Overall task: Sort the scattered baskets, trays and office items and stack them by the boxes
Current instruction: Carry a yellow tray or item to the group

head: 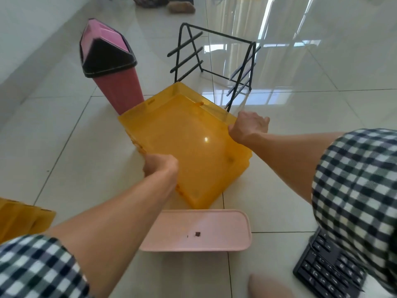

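Holding the trays (193, 143) by both long rims. Left hand (161, 166) curled over the near-left rim, about midway along; right hand (250, 125) hooked over the far-right rim opposite, fingers mostly hidden behind the wall. A nested yellow stack, to judge by the layered edges at the right corner.

Long axis running from far left down to near right, so gripped across the short way, one hand on each side of the middle. Left hand nearer the body, right reaching further out. Cannot tell whether lifted clear of the floor (64, 147) or resting on the near corner.

Around the trays:
- bin (120, 87) just off the far-left side, touching or nearly so
- rack (185, 43) just past the far edge, with the right hand close beside its nearest leg
- lid (193, 231) just short of the near corner
- keyboard (326, 274) well off to the near right
- second pile (23, 218) of yellow trays well off to the near left

No boxes in view.

Probably at the point of lifting or carrying. Likely calls next for raising level with both hands together, then swinging clear of rack and bin. Risks: snagging the right hand or far rim on the rack's leg, and spilling the upper trays if tipped along the long axis.
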Demonstrator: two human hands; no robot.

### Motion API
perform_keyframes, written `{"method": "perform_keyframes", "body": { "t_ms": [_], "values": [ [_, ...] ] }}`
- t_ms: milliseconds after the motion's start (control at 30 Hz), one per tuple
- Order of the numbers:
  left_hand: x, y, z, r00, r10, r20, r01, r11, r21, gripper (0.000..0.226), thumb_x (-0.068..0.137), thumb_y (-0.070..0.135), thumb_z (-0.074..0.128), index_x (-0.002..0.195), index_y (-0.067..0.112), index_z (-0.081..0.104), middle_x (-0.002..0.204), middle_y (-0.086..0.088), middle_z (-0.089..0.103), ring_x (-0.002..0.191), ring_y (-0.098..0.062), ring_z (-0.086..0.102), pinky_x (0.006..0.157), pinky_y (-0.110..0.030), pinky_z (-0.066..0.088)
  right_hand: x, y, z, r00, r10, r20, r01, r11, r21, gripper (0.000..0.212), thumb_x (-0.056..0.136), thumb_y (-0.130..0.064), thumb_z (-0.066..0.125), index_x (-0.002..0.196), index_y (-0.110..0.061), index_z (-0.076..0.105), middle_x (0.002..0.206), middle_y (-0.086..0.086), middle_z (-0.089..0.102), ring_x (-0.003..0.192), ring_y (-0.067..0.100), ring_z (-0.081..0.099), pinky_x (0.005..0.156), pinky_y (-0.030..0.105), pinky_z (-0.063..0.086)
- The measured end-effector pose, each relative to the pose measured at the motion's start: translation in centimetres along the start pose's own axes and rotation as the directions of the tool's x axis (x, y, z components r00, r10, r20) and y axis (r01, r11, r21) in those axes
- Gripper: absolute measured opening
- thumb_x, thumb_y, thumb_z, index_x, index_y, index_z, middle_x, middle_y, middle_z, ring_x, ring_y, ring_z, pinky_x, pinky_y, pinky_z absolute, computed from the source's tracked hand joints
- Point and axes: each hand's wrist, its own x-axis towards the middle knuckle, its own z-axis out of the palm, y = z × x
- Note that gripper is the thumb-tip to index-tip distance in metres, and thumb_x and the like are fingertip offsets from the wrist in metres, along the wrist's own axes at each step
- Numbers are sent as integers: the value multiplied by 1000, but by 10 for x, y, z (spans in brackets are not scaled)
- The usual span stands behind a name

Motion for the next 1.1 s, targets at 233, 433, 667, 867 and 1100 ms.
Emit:
{"method": "perform_keyframes", "body": {
  "t_ms": [233, 433, 667, 867, 1100],
  "values": [
    [25, -34, -41, 982, -32, 185, 47, 996, -78, 42, 105, 36, 43, 138, 12, 55, 137, -16, 57, 121, -39, 55, 100, -49, 44, -12, -11, 11, 853, -56, 519, -225, 858, 463, 62, 100, -52, 53, 148, -14, 45, 143, 13, 53, 128, 36, 53, 105, 51, 46],
    [17, -38, -43, 870, -136, 474, 303, 906, -295, 22, 108, 35, 32, 124, 29, 45, 102, -10, 60, 82, -35, 57, 58, -54, 53, -14, -7, 12, 714, -29, 700, -555, 586, 591, 61, 105, -43, 50, 156, -17, 29, 152, 14, 41, 138, 44, 42, 104, 70, 40],
    [0, -37, -53, 873, -105, 476, 281, 906, -316, 21, 109, 33, 37, 98, 22, 50, 85, -7, 57, 75, -34, 57, 51, -49, 50, -35, 3, -14, 764, 20, 645, -553, 535, 639, 53, 105, -35, 52, 153, -15, 40, 147, 11, 48, 137, 41, 44, 107, 64, 38],
    [-34, -2, -87, 837, 28, 547, 189, 922, -338, 28, 108, 29, 37, 84, 23, 49, 84, -8, 58, 74, -34, 58, 51, -46, 49, -58, 15, -83, 866, 109, 487, -477, 470, 742, 48, 103, -34, 57, 145, -12, 49, 135, 11, 55, 126, 39, 52, 101, 61, 45],
    [-61, 71, -180, 820, 201, 535, 1, 935, -354, 25, 108, 34, 38, 132, 25, 43, 121, -11, 49, 105, -45, 58, 70, -67, 53, -79, -17, -184, 932, 227, 283, -354, 394, 848, 28, 97, -35, 65, 121, -21, 60, 86, 1, 56, 74, 25, 53, 77, 49, 47]
  ]
}}
